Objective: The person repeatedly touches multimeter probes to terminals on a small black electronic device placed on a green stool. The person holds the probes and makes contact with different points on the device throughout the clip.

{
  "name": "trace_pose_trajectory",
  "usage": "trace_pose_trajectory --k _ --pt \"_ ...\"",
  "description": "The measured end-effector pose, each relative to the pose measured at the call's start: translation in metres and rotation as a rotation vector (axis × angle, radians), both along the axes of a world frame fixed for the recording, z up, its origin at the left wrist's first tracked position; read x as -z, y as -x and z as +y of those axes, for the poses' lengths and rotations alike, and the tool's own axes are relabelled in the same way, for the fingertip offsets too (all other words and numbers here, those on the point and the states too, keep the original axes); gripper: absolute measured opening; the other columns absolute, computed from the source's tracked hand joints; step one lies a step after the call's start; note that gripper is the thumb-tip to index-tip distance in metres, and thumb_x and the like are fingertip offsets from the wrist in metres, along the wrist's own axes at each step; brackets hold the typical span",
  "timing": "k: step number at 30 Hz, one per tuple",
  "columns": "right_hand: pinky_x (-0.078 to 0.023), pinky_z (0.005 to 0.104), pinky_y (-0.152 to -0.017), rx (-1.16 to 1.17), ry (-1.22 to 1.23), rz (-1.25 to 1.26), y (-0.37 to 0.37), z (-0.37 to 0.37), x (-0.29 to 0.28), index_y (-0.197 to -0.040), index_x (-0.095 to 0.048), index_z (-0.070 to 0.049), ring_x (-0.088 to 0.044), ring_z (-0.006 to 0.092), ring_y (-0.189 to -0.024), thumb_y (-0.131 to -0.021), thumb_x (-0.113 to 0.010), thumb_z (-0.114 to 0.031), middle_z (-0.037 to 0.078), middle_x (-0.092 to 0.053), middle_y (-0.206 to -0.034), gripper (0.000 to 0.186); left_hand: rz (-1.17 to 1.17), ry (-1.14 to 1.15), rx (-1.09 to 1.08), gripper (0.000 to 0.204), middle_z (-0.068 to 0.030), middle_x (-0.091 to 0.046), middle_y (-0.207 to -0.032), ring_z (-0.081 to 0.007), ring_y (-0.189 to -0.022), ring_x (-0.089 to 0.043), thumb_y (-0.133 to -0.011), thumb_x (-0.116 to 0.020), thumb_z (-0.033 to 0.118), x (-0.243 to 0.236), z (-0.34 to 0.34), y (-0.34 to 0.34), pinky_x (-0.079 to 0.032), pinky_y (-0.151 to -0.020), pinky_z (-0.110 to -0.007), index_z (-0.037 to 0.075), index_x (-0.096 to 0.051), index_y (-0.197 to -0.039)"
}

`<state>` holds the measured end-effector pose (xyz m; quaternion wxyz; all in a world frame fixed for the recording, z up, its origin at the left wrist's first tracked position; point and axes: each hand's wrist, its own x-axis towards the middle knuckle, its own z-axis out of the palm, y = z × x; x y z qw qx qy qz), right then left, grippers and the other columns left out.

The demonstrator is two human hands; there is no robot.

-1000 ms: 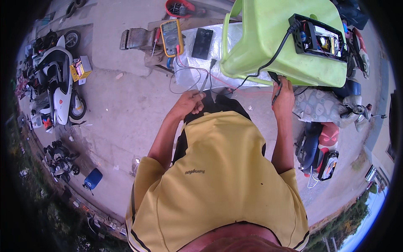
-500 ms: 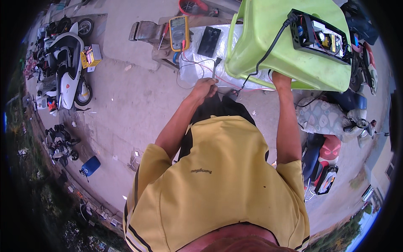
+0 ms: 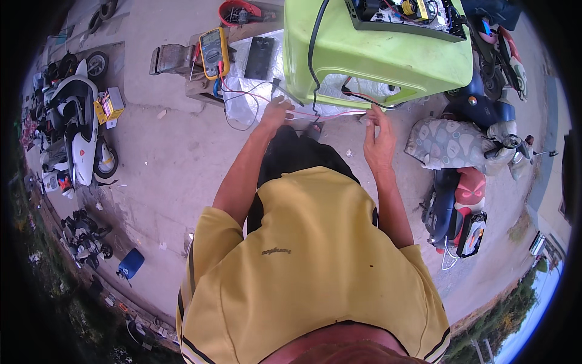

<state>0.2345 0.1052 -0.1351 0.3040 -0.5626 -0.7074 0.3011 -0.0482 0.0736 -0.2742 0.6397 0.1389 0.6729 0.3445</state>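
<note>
My left hand is closed over the near edge of a silvery sheet, fingertips pinched where a thin red test lead passes. That lead stretches across to my right hand, whose thumb and fingertips close around it by the front opening of a green plastic stool. Just beyond the left fingers lies a dark rod-like piece with a black end. A yellow multimeter has red and black leads plugged in. On the stool sits an opened black case with exposed electronics; a thick black cable hangs down from it.
A flat black rectangular piece lies on the sheet. Behind it are a red basin and a metal vise. Parked scooters stand left and right. A blue container lies on the ground.
My right hand has come out from under the stool and drawn back toward me. The dark piece no longer stands up from my left hand. The view has shifted, moving the scene left and up.
</note>
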Motion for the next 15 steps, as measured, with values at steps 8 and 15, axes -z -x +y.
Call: trace_pose_trajectory --k 8,15 --pt "-0.052 0.0406 -0.085 0.016 0.167 -0.135 -0.063 -0.093 0.055 -0.128 -0.057 -0.004 -0.066 0.0304 -0.096 -0.093 -0.056 0.001 0.016 -0.066 -0.106 0.035 -0.025 -0.018 0.034 0.036 -0.0099 -0.069 -0.110 -0.0160 -0.090 -0.064 -0.102 -0.052 0.024 0.005 -0.058 0.004 -0.054 -0.079 -0.029 -0.001 -0.057 -0.128" --pt "-0.054 0.0372 -0.086 0.143 0.806 -0.178 -0.091 -0.185 0.153 -0.135 -0.054 -0.008 -0.068 0.0287 -0.096 -0.093 -0.067 -0.030 0.018 -0.068 -0.113 0.049 0.117 0.020 0.027 0.025 -0.0083 -0.071 -0.090 -0.0155 -0.075 -0.064 -0.096 -0.052 0.013 0.054 -0.178 0.073 -0.053 -0.070 -0.028 0.001 -0.068 -0.111"
